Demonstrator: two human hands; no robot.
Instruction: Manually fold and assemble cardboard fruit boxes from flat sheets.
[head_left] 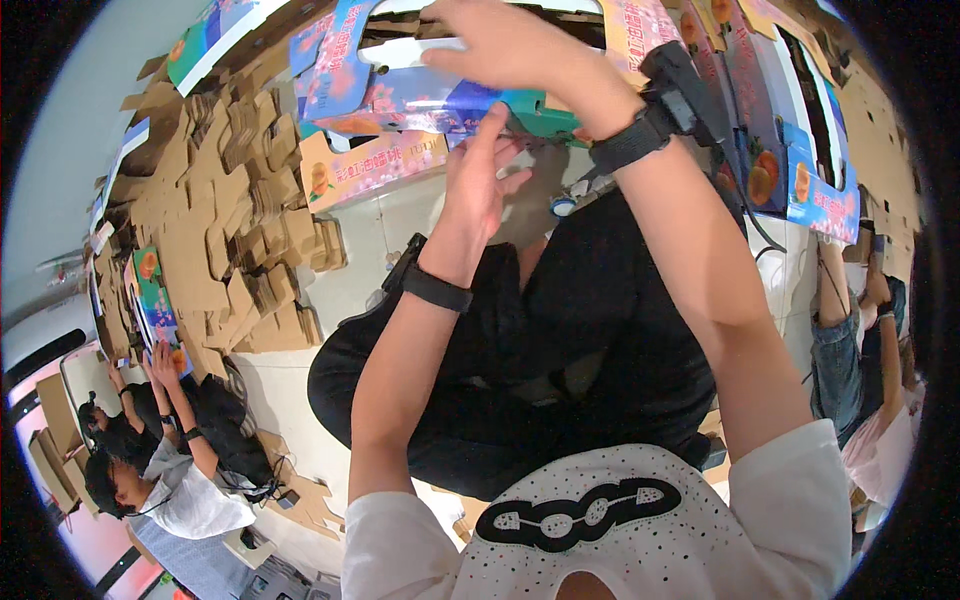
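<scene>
I hold a colourful printed cardboard box (400, 95), blue and pink with fruit pictures, raised in front of me at the top of the view. My right hand (510, 45) lies over its top, fingers curled on the upper edge. My left hand (480, 175) presses up against the box's underside near a teal panel, fingers spread flat. Both wrists wear black bands, and the right one carries a small black device (675, 85).
A big heap of flat brown cardboard pieces (220, 220) lies on the pale floor to the left. More printed boxes (790, 130) stand at the upper right. Two people (160, 450) sit at the lower left handling a box; another person's legs (850, 330) show at the right.
</scene>
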